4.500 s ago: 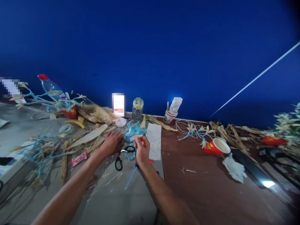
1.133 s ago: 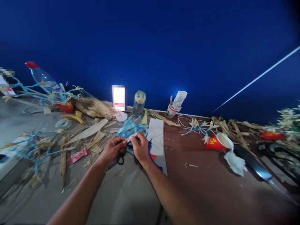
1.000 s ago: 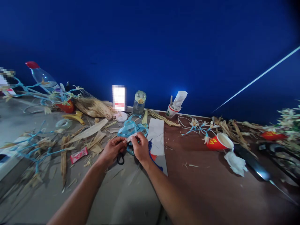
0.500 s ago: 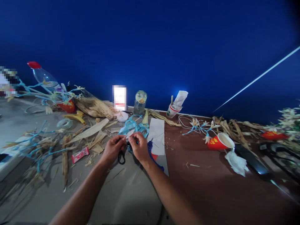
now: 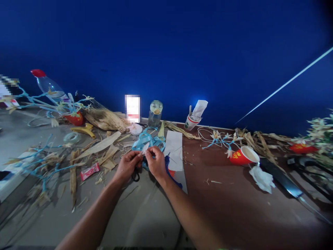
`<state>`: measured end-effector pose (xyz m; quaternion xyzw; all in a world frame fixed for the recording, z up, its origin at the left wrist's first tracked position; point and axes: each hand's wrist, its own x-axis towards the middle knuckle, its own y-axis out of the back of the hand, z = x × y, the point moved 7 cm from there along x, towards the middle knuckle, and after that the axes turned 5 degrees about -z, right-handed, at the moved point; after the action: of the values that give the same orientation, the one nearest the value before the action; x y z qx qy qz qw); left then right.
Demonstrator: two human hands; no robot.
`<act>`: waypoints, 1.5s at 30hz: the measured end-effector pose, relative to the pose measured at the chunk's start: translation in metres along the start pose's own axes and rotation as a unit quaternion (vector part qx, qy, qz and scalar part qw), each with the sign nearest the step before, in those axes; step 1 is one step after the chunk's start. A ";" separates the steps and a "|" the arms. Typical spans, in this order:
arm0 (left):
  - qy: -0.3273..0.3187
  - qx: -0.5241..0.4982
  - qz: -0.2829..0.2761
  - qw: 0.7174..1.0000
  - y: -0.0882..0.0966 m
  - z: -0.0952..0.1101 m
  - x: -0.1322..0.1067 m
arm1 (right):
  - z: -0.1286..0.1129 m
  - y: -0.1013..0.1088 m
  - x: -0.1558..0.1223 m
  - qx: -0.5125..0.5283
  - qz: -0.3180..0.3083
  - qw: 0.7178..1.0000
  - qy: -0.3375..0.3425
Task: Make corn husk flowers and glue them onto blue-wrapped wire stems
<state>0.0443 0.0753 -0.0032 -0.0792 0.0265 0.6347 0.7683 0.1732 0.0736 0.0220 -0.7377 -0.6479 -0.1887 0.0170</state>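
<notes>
Left hand (image 5: 129, 164) and right hand (image 5: 155, 161) pinch papery whitish strip (image 5: 145, 149) before shiny light-blue ribbon heap (image 5: 140, 141), apparently unfinished; blue-stemmed cream-flowered sprig (image 5: 216, 137) right of heap looks done.

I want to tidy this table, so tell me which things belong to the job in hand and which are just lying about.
Job in hand, it seems:
pale strip, at the fingertips of the left hand and right hand
light blue ribbon, just beyond the hands
black loop, partly hidden by the left hand

Probably just lying about:
pink wrapper
crumpled tissue
red-capped bottle
</notes>
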 end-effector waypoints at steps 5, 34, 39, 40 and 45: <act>-0.007 -0.001 -0.001 1.000 -0.002 -0.001 -0.001 | 0.001 0.000 0.000 0.004 -0.007 1.000 -0.007; -0.114 -0.118 0.149 0.975 0.055 0.011 0.007 | -0.044 0.009 0.015 -0.103 -0.136 0.985 0.028; -0.133 -0.105 0.149 0.974 0.057 0.010 0.009 | -0.034 0.047 0.038 -0.170 -0.139 0.976 -0.008; -0.135 -0.091 0.148 0.976 0.056 0.010 0.008 | -0.032 0.058 0.042 -0.196 -0.142 0.970 -0.019; -0.127 -0.030 0.119 0.984 0.040 0.017 0.005 | -0.008 0.110 0.057 -0.450 -0.168 0.870 -0.108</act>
<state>0.0053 0.0900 0.0096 -0.0165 -0.0812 0.7269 0.6817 0.2826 0.1081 0.0705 -0.5611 -0.6048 -0.3788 -0.4194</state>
